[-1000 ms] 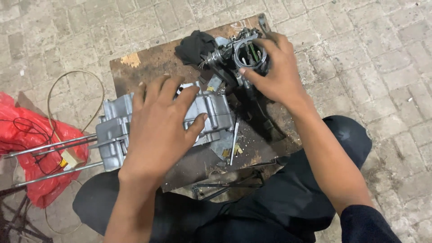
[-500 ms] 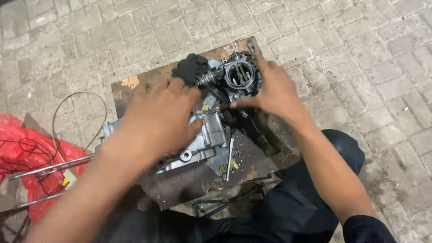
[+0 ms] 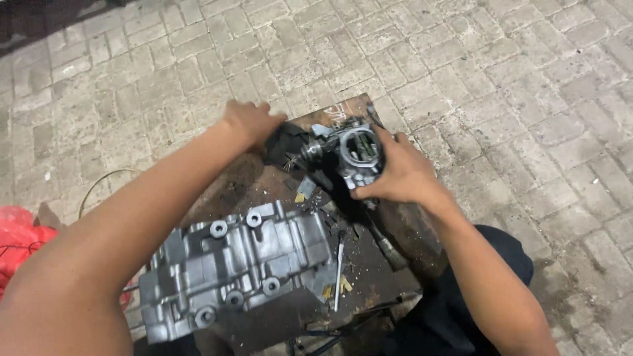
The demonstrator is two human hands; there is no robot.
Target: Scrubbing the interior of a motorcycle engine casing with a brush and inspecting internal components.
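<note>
Starting at the far left, a red plastic bag (image 3: pixel 20 240) lies on the paved floor (image 3: pixel 501 72), partly behind your left forearm, with a thin wire loop (image 3: pixel 99 188) curving on the bricks just beyond it. Next comes the grey cast-metal engine casing (image 3: pixel 244 267), lying flat on the near left part of the rusty tabletop (image 3: pixel 244 181), its bolt bosses facing up; neither hand touches it. Your left arm reaches across above the casing, and your left hand (image 3: pixel 250 122) sits at the far edge of the tabletop, curled down onto a black rag-like piece (image 3: pixel 287 145); you seem to be gripping it, though the fingers are hidden from this angle and I cannot tell how firmly. Just right of that is the carburetor (image 3: pixel 353 155), its round bore facing up, resting at the far right corner of the tabletop and touching the black piece. Your right hand (image 3: pixel 399 175) wraps around the carburetor's right side, with fingers at its upper edge and thumb at its lower edge, grasping it. Below the carburetor, a slim metal tool (image 3: pixel 338 273) lies on the tabletop beside the casing, and a dark-handled tool (image 3: pixel 386 244) lies just to its right. Your dark trouser leg (image 3: pixel 501 257) shows at the right.
</note>
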